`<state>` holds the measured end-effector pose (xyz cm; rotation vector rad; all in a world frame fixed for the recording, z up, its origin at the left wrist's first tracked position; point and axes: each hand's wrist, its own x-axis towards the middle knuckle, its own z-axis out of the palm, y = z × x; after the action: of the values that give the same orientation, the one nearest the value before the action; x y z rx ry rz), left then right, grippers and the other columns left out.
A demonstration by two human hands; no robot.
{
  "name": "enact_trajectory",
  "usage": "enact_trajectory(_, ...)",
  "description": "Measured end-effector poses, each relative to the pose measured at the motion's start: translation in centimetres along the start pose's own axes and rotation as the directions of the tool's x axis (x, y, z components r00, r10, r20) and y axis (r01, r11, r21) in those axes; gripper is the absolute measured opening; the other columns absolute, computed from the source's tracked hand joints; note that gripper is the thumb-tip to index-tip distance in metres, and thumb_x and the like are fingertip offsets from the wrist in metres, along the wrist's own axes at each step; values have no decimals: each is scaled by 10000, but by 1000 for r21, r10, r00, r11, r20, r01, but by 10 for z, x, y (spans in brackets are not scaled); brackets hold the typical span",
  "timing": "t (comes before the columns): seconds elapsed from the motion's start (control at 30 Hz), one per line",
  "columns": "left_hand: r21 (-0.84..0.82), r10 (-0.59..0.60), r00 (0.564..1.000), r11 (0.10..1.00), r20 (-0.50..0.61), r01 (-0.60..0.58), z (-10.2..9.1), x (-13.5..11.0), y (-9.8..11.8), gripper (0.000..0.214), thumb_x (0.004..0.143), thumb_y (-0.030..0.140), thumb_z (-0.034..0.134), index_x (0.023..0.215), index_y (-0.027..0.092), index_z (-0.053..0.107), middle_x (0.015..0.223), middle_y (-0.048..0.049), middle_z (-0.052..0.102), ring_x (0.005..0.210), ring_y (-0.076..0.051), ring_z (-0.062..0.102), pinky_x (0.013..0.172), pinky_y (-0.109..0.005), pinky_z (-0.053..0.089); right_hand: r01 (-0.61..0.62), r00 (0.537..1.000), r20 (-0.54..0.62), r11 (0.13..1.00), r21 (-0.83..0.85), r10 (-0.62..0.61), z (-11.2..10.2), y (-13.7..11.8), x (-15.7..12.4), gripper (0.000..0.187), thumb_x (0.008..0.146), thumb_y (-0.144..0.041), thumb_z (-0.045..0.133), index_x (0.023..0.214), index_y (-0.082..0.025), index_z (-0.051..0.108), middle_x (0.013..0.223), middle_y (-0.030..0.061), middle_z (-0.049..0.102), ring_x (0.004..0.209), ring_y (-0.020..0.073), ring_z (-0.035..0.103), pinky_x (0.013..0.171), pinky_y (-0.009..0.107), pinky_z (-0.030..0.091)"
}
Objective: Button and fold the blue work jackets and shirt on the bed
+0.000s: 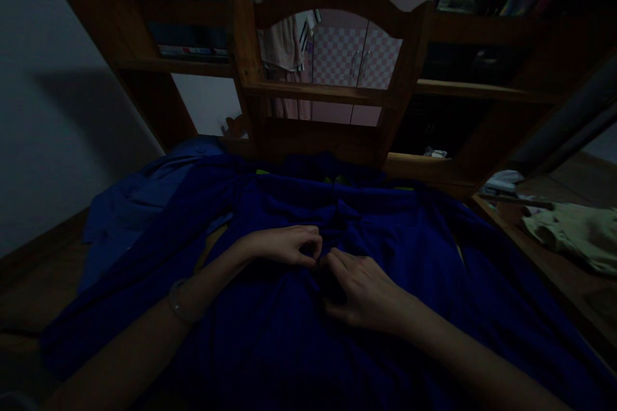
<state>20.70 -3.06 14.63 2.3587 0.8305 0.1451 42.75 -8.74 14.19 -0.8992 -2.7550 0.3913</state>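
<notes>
A dark blue long-sleeved garment (405, 244) lies spread out in front of me, its sleeves reaching out to the left and right. Small yellow-green patches show near its far edge. At the middle of its front, my left hand (292, 245) pinches the cloth between thumb and forefinger. My right hand (359, 282) is closed on the cloth just beside it, fingers curled down, the two hands almost touching. Folds gather around the fingertips. Dim light and the fingers hide whatever small part of the garment they grip. A clear bangle (179, 303) circles my left wrist.
Beyond the garment stands a wooden headboard (313, 95) with shelves. A lighter blue cloth (130, 199) lies at the left by the wall. Pale clothing (573, 231) rests on a surface at the right. Behind, a top hangs on a hanger before a checkered cupboard (337, 54).
</notes>
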Motion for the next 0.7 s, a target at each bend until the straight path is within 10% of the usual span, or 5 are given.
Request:
enact_trajectory(0.37,-15,21,990,1000,138,-19,-3,-4,-5,641,481,440,821,990,214,503,1014,-11,466,942,-189,444,767,-241,383,-12,996,87,994,-107,22,-4,0,-6,324,748,-211,505,1067,-184,456,1018,38,528,808,167,528,612,265,348)
enact_trajectory(0.7,-13,17,987,1000,158,-15,-6,-7,-2,628,511,485,796,1008,224,514,1047,-14,465,997,-197,437,817,-244,370,-60,996,65,998,4,60,-5,16,1,170,782,-280,525,922,-185,511,888,17,554,728,129,528,605,242,321)
